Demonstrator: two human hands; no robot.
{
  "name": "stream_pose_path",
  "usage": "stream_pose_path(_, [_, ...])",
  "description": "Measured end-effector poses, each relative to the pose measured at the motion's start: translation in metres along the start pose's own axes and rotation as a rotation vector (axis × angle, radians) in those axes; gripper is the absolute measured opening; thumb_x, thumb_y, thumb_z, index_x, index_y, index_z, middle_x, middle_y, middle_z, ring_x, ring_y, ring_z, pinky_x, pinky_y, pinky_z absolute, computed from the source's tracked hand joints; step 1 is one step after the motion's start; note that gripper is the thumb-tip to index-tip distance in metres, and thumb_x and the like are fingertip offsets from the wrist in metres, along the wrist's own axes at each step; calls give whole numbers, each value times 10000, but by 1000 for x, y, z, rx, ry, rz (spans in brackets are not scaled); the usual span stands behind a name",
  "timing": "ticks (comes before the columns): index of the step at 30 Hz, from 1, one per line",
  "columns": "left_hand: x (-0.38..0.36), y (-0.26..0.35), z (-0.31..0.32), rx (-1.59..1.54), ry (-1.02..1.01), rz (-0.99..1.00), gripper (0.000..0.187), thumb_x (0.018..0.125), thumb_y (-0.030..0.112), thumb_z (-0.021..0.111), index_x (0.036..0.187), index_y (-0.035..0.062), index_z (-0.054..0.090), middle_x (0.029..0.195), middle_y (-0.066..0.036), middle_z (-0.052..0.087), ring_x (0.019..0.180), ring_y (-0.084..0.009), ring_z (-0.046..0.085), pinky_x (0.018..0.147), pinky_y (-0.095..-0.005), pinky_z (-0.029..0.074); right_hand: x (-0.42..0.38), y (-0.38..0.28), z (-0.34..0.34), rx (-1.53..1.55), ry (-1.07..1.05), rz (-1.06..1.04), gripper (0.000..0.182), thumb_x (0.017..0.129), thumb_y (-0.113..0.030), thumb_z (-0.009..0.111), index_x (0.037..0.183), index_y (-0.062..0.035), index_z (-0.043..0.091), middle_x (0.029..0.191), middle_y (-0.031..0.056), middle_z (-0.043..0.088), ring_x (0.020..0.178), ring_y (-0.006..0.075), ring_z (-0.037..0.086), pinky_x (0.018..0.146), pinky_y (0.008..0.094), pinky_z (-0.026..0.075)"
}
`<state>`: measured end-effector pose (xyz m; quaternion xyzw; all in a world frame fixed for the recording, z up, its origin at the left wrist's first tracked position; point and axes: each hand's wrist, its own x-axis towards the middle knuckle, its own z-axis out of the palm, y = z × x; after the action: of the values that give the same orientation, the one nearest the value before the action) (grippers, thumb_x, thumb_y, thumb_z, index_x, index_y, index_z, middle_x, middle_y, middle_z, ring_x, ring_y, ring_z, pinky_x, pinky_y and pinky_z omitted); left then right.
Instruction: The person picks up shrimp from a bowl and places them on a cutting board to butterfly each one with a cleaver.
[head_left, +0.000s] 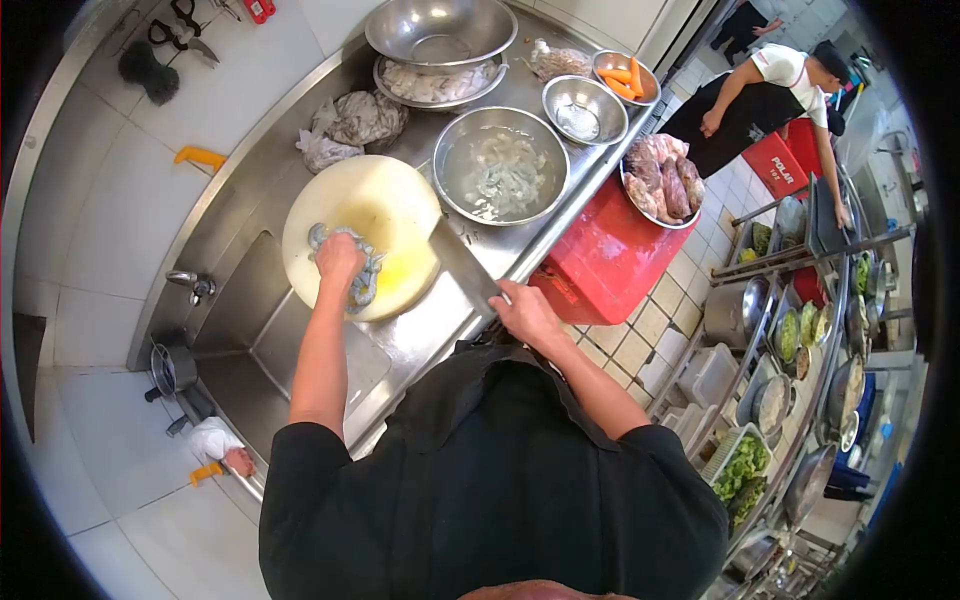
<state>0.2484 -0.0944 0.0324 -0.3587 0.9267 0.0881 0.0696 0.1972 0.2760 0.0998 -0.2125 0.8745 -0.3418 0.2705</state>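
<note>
Gripping broad steel cleaver [465,265] in right hand [528,314], resting left hand [340,258] (cannot tell if pinching) on wet grey seafood [367,285], on round cream board [400,200], at two o'clock round steel bowl [557,180] of water [468,155], grey morsels [512,175].

Brand marking: "POLAR", in white capitals, on the side of the rear red cooler box [768,160]. A smaller line below it appears to read "102"; the reading is uncertain. Lettering on the side of the near red cooler box [625,250] is illegible at this size.
</note>
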Motion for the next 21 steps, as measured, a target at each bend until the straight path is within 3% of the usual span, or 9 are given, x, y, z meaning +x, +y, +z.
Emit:
stream_pose_path(1, [0, -1, -2, -38, 13, 14, 227, 804, 198, 671, 979, 99, 777, 1041, -177, 746, 1005, -362, 705, 875, -477, 549, 2, 9, 2, -7, 114, -40, 413, 939, -260, 639, 1280, -27, 644, 1068, 313, 688, 1059, 478, 654, 926, 525, 511])
stream_pose_path(5, [-8, 7, -5, -177, 119, 137, 198, 797, 177, 689, 945, 67, 764, 983, -189, 744, 924, -362, 706, 819, -458, 546, -6, 18, -19, 47, 122, 3, 417, 938, -250, 637, 1275, -5, 639, 1055, 330, 682, 1065, 492, 646, 917, 537, 509])
stream_pose_path(8, [-23, 26, -14, -418, 99, 210, 180, 799, 165, 717, 935, 57, 765, 901, -165, 739, 840, -316, 702, 769, -421, 542, -10, 30, -11, 52, 134, -58, 398, 938, -230, 644, 1260, 3, 641, 995, 321, 690, 954, 480, 680, 857, 530, 521])
stream_pose_path(9, [-25, 34, -17, -527, 74, 221, 177, 801, 165, 728, 935, 56, 767, 871, -153, 736, 812, -296, 700, 753, -407, 540, -14, 17, -18, 148, 47, 35, 375, 943, -215, 653, 1236, 20, 645, 851, 242, 708, 712, 368, 713, 715, 468, 543])
stream_pose_path(12, [-20, 49, -17, -553, -250, 286, 265, 807, 162, 747, 1045, 50, 768, 841, -118, 727, 781, -225, 681, 739, -363, 538, -9, 16, -14, 334, -75, 60, 318, 984, -165, 631, 1235, 30, 655, 702, 71, 646, 493, 111, 585, 481, 305, 475])
stream_pose_path(15, [-4, 47, 27, -648, -267, 331, 343, 804, 144, 756, 1135, 51, 758, 837, -115, 729, 769, -205, 670, 751, -341, 542, 3, 16, -7, 481, -171, 96, 314, 993, -159, 623, 1236, 39, 643, 674, 38, 617, 505, 106, 582, 462, 276, 464])
stream_pose_path(18, [1, 47, 69, -978, -17, 199, 340, 799, 121, 760, 1133, 65, 768, 867, -125, 744, 784, -215, 675, 783, -330, 547, 14, 17, -1, 553, -187, 95, 286, 995, -170, 611, 1183, 42, 652, 663, 34, 606, 506, 111, 586, 484, 289, 476])
stream_pose_path(21, [-27, 61, 47, -810, 339, 118, 270, 830, 143, 740, 1082, 58, 783, 888, -129, 761, 812, -220, 705, 798, -336, 553, 25, 20, 5, 612, -205, 115, 268, 991, -173, 618, 1155, 37, 650, 669, 32, 605, 502, 113, 583, 462, 287, 470])
